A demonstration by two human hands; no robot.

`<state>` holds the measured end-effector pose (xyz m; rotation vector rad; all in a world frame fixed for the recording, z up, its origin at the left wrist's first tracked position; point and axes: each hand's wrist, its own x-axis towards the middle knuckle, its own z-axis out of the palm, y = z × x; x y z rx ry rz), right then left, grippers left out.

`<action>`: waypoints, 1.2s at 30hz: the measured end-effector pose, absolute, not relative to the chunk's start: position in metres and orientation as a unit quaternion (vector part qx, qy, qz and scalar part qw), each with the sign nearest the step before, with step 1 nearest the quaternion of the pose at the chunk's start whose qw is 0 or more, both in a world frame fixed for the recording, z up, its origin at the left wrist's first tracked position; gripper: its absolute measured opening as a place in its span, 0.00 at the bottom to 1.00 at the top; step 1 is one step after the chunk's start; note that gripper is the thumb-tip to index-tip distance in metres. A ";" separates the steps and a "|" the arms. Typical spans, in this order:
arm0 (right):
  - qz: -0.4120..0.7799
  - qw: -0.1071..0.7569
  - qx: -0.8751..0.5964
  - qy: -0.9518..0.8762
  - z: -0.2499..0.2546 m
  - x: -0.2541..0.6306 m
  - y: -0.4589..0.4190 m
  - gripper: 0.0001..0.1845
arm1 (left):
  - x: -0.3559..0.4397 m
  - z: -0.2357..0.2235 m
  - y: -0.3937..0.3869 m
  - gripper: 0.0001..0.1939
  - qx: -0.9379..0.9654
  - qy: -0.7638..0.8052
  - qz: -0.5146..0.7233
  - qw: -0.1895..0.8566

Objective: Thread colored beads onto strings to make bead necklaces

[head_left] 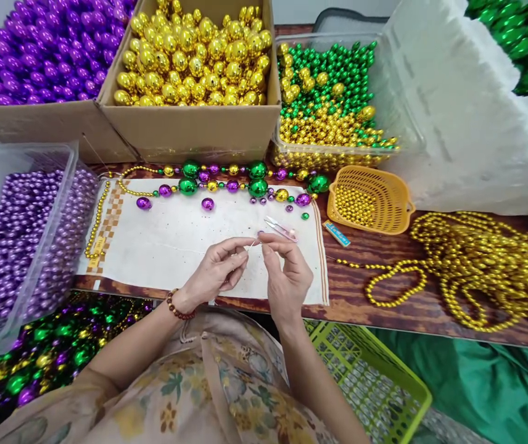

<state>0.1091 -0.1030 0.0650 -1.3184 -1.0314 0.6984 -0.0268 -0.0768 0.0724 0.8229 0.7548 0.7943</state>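
My left hand [222, 265] and my right hand [288, 271] meet above a white cloth [144, 234], both with fingers closed in a pinch. Between their fingertips shows a short length of thin white thread [253, 244]; its ends are hidden by the fingers. Just behind the fingertips lie small snips [279, 228]. Past them, a strand of green, purple and gold beads [258, 187] lies doubled across the cloth's far edge. Loose purple beads [207, 204] and a small green bead [305, 216] rest nearer to me.
Boxes of purple beads [55, 49] and gold beads [194, 55] stand behind, beside a clear bin [407, 123]. An orange basket [396, 216] and a heap of gold bead chain [490, 271] are at right. Another clear bin [44, 228] stands left; a green crate [412, 401] sits below.
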 end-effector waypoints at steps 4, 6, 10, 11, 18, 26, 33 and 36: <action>0.283 0.597 -0.587 -0.468 0.069 0.106 -0.103 0.06 | -0.028 0.072 -0.079 0.19 0.395 0.343 0.373 0.766; 0.259 0.588 -0.592 -0.486 0.069 0.105 -0.104 0.06 | -0.029 0.070 -0.080 0.19 0.400 0.344 0.379 0.760; 0.211 0.567 -0.601 -0.522 0.070 0.105 -0.106 0.05 | -0.030 0.067 -0.083 0.18 0.418 0.348 0.386 0.745; 0.200 0.562 -0.604 -0.528 0.071 0.105 -0.106 0.05 | -0.030 0.067 -0.084 0.18 0.424 0.350 0.386 0.740; 0.124 0.535 -0.607 -0.574 0.077 0.106 -0.105 0.05 | -0.030 0.070 -0.086 0.18 0.478 0.373 0.385 0.696; 0.100 0.522 -0.605 -0.593 0.074 0.106 -0.103 0.06 | -0.029 0.072 -0.086 0.18 0.500 0.380 0.394 0.671; 0.100 0.513 -0.610 -0.595 0.070 0.105 -0.101 0.06 | -0.029 0.070 -0.085 0.18 0.510 0.389 0.398 0.656; 0.100 0.517 -0.602 -0.600 0.069 0.105 -0.101 0.06 | -0.029 0.069 -0.085 0.17 0.512 0.388 0.401 0.653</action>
